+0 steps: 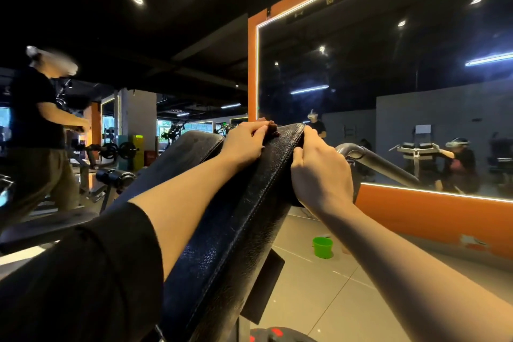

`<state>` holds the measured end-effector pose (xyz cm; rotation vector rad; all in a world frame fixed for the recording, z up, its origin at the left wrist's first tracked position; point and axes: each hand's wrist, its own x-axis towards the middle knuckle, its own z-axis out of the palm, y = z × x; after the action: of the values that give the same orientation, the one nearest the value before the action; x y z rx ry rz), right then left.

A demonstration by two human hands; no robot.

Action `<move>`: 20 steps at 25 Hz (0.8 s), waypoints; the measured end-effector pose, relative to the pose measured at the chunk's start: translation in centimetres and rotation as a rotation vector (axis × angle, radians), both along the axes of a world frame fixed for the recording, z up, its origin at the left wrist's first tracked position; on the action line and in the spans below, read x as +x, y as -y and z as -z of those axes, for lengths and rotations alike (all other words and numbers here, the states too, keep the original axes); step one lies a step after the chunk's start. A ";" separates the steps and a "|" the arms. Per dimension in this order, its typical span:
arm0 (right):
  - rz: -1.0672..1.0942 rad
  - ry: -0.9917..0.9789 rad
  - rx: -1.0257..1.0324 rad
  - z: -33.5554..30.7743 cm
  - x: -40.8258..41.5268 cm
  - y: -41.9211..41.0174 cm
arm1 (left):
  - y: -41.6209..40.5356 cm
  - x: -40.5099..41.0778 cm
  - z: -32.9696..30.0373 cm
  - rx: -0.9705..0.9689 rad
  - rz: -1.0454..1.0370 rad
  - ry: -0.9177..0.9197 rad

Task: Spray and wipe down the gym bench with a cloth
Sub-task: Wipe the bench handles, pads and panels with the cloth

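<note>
The black padded gym bench slopes up and away from me, its top end near the mirror. My left hand lies on the upper part of the pad and presses a small dark brown cloth against the top edge. My right hand grips the pad's right edge just below the top, fingers curled round the seam. No spray bottle is in view.
A green bucket stands on the tiled floor to the right of the bench. A grey metal handle juts out beside my right hand. An orange-framed mirror fills the right wall. A person stands at left among weight machines.
</note>
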<state>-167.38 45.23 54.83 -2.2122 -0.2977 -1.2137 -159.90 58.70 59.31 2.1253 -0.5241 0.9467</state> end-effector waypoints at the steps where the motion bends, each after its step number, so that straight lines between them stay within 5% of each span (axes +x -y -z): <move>1: -0.002 0.011 -0.001 0.0 -0.1 0.0 | 0.3 -0.3 -0.1 0.016 0.008 0.004; 5: -0.027 0.025 0.011 0.2 0.1 0.0 | 0.9 -1.4 0.9 0.114 0.253 0.140; 9: 0.011 0.032 -0.014 0.2 0.1 -0.1 | -0.7 0.6 0.5 0.012 -0.078 -0.020; 13: 0.029 0.019 -0.024 0.2 0.0 -0.2 | 0.1 -1.4 1.8 0.137 0.297 0.186; 18: 0.071 -0.011 -0.063 0.0 -0.7 -0.3 | -4.1 2.1 2.2 -0.054 -0.172 -0.147; 20: 0.081 -0.020 -0.060 0.1 -1.0 -0.4 | -2.9 1.2 2.0 -0.003 -0.009 -0.011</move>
<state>-168.34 45.59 54.75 -2.3059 -0.2420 -1.2396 -158.73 61.56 57.35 2.1308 -0.5080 0.9395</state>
